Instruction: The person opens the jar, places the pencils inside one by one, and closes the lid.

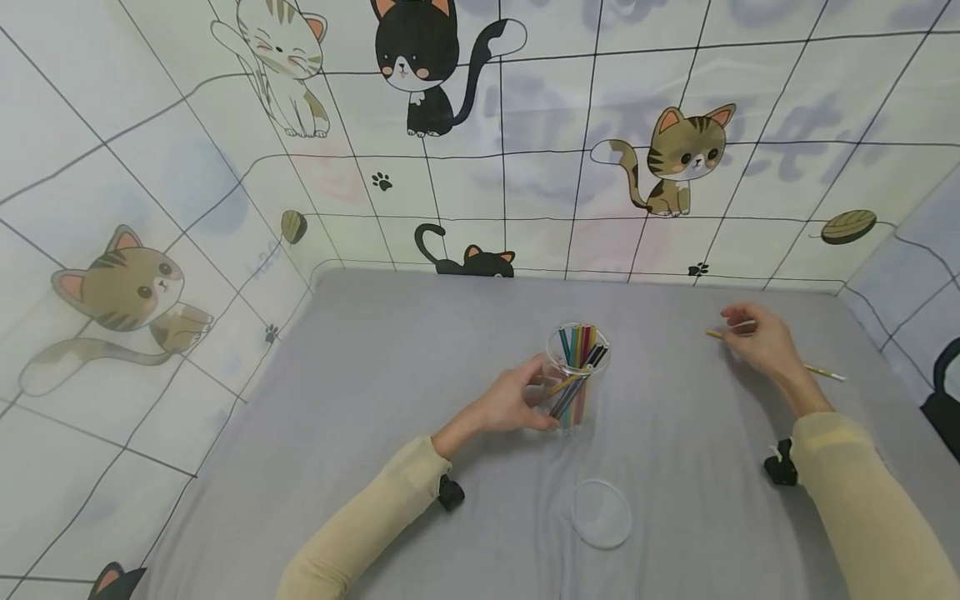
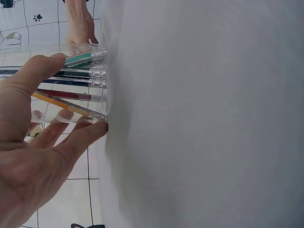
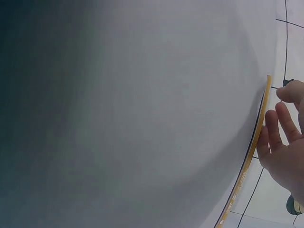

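Note:
In the head view my left hand (image 1: pixel 513 400) grips a clear round jar (image 1: pixel 557 354) from its left side, thumb and fingers around the lower part. Several slim coloured pens (image 1: pixel 579 346) stand slanted in the jar. Close up in the left wrist view, the pens (image 2: pixel 83 73) have clear ends resting by the jar's base. My right hand (image 1: pixel 761 342) is over a yellow pen (image 1: pixel 825 372) lying on the table at the right. The right wrist view shows the fingers loosely bent beside the yellow pen (image 3: pixel 251 152), the thumb apart from them.
A clear round lid (image 1: pixel 602 514) lies on the grey cloth-covered table (image 1: pixel 420 333), nearer me than the jar. Behind and left stands a white backdrop (image 1: pixel 540 192) with gridlines and cartoon cats. A black object (image 1: pixel 943 408) is at the far right edge.

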`<state>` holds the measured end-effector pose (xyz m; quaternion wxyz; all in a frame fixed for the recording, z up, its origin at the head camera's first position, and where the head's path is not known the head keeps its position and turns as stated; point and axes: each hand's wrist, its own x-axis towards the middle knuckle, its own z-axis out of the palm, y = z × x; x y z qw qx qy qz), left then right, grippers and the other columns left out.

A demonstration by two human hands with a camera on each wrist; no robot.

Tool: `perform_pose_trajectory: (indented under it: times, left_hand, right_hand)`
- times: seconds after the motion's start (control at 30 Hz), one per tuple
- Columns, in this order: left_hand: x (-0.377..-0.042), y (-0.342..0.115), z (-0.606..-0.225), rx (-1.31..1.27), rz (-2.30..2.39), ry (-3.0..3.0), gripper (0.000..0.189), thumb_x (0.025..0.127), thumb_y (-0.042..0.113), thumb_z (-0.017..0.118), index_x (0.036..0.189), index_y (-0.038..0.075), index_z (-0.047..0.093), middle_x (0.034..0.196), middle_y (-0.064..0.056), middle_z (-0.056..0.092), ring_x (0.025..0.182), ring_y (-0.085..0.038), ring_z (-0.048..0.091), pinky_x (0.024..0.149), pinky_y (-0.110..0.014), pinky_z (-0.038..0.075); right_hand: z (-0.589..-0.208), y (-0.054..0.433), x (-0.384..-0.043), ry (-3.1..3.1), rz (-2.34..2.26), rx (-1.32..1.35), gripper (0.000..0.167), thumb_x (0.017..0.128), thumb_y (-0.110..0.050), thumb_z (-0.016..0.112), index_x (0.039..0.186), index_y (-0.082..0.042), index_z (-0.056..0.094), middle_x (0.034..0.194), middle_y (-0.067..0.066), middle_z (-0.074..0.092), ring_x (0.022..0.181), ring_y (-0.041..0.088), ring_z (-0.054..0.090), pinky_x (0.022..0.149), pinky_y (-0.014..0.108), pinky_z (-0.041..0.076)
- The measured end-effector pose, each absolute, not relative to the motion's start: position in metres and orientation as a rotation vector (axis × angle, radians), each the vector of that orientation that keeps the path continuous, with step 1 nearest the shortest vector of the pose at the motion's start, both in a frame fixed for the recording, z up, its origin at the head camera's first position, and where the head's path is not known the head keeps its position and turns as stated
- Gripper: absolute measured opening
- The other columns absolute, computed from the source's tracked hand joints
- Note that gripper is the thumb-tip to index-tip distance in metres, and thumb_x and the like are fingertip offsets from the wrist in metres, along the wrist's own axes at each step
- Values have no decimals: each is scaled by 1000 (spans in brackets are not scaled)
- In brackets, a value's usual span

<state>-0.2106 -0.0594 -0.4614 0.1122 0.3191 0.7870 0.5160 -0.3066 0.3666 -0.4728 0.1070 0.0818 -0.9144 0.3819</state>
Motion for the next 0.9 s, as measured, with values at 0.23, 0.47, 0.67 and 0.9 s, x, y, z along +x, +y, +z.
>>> perform_pose_trajectory:
  times: [0.23,0.47,0.67,0.9]
  left_hand:
    - [-209,-57,-460,941,1484,2330,62,72,-8,83,121,10,49,133,-15,59,124,-27,56,92,-24,52]
    - [-208,-55,-460,936,1489,2317,66,72,-8,83,125,10,48,132,-14,59,124,-25,56,93,-22,51]
    - [-208,-56,-460,941,1493,2312,67,72,-8,83,127,10,48,133,-14,59,124,-26,55,92,-23,51]
    - [-209,-58,-461,937,1497,2321,66,72,-8,83,125,10,48,134,-14,58,124,-27,56,92,-23,52]
  right_hand:
    - [-474,367,-306,-2846,946,231,30,86,10,64,115,10,57,106,32,58,96,49,58,68,38,50]
    - [-474,368,-303,-2906,860,318,19,86,11,60,105,11,62,97,28,62,90,44,57,71,50,47]
    - [-464,369,-302,-2895,792,379,18,85,10,60,103,11,64,93,28,63,86,41,57,68,47,46]
    - [-431,357,-295,-2785,826,429,21,87,8,62,107,8,64,96,26,65,86,40,60,62,34,45]
